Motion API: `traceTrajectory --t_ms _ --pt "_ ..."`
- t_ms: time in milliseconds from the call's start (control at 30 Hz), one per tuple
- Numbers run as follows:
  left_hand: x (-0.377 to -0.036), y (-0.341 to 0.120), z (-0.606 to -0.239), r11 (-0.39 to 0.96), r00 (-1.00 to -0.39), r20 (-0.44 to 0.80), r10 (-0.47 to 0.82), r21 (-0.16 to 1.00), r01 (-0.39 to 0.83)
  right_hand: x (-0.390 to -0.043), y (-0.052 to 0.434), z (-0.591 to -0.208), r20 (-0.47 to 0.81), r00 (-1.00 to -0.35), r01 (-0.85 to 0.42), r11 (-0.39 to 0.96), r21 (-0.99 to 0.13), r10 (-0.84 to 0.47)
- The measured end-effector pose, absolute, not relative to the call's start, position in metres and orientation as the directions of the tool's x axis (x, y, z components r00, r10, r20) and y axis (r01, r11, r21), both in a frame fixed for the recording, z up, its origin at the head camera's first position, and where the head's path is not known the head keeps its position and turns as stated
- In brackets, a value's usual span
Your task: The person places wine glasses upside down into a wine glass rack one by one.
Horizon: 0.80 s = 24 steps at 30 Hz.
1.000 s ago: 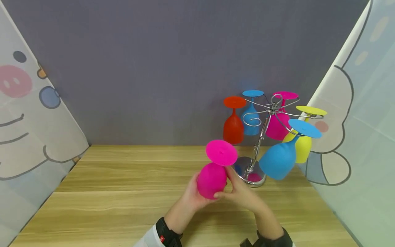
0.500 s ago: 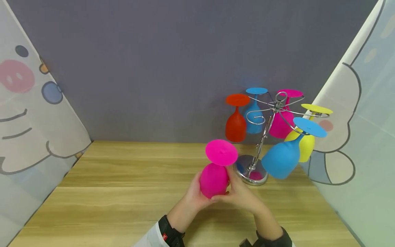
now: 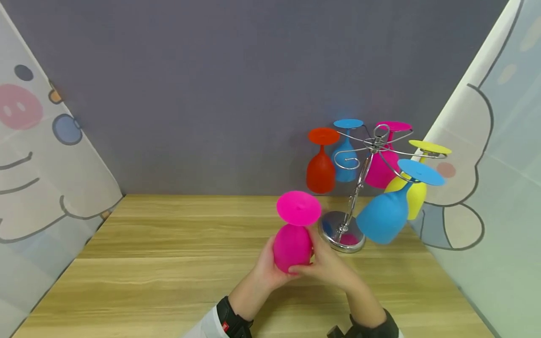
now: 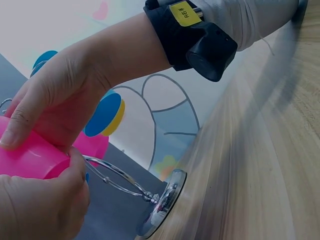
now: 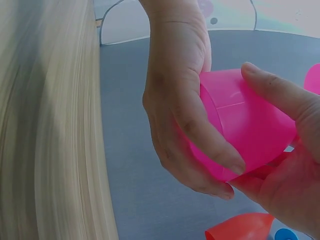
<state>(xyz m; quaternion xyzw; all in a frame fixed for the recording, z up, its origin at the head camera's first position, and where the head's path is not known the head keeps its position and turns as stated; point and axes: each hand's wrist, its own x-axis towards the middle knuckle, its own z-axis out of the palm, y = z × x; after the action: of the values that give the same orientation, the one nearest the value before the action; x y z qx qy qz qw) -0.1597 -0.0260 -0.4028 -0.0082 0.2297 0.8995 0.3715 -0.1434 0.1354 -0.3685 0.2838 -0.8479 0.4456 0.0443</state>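
While both hands close around its bowl, the pink goblet (image 3: 292, 234) is held upside down above the wooden table (image 3: 169, 263), its round foot facing up and slightly toward the far wall. I think it is turned this way because the wire rack (image 3: 359, 188), which stands just to the right and a little farther, carries its glasses by the foot with the bowl hanging down; the red goblet (image 3: 321, 164), two blue ones, another pink one and the yellow goblet (image 3: 416, 188) all hang there in this manner.

The left hand (image 3: 264, 267) wraps the near left side of the bowl, and the right wrist view shows its fingers (image 5: 200, 135) curled over the pink wall near the rim. The right hand (image 3: 327, 263) grips the right side, with the thumb laid along the bowl and the other fingers underneath. So the grip of both hands is narrow and full of the goblet, not empty.

Relative to the grip, the bowl sits between the two palms, while the stem and the foot rise free above the fingers, on the far side of them. The goblet does not touch the table or the rack; the chrome base of the rack is near the right hand, but apart from it.
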Motion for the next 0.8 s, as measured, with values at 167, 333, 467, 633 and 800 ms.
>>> traceTrajectory --t_ms 167,333,467,633,800 --pt "-0.1589 -0.0260 -0.4016 -0.626 -0.730 -0.172 0.661 0.410 -0.663 -0.1447 0.1355 -0.3682 0.360 -0.819 -0.555 0.455 -0.697 -0.448" --pt "-0.1572 -0.0262 -0.4010 -0.623 -0.724 -0.167 0.669 0.405 -0.669 -0.1433 0.1353 -0.3677 0.370 -0.817 -0.560 0.453 -0.694 -0.443" --pt "-0.1565 -0.0255 -0.4010 -0.626 -0.731 -0.173 0.661 0.410 -0.663 -0.1421 0.1348 -0.3662 0.399 -0.803 -0.584 0.451 -0.675 -0.444" --pt "-0.1561 -0.0252 -0.4012 -0.618 -0.729 -0.176 0.662 0.422 -0.663 -0.1411 0.1341 -0.3649 0.422 -0.794 -0.600 0.450 -0.662 -0.438" --pt "-0.1554 -0.0269 -0.4003 -0.611 -0.718 -0.164 0.677 0.419 -0.672 -0.1420 0.1334 -0.3652 0.421 -0.799 -0.592 0.438 -0.677 -0.430"
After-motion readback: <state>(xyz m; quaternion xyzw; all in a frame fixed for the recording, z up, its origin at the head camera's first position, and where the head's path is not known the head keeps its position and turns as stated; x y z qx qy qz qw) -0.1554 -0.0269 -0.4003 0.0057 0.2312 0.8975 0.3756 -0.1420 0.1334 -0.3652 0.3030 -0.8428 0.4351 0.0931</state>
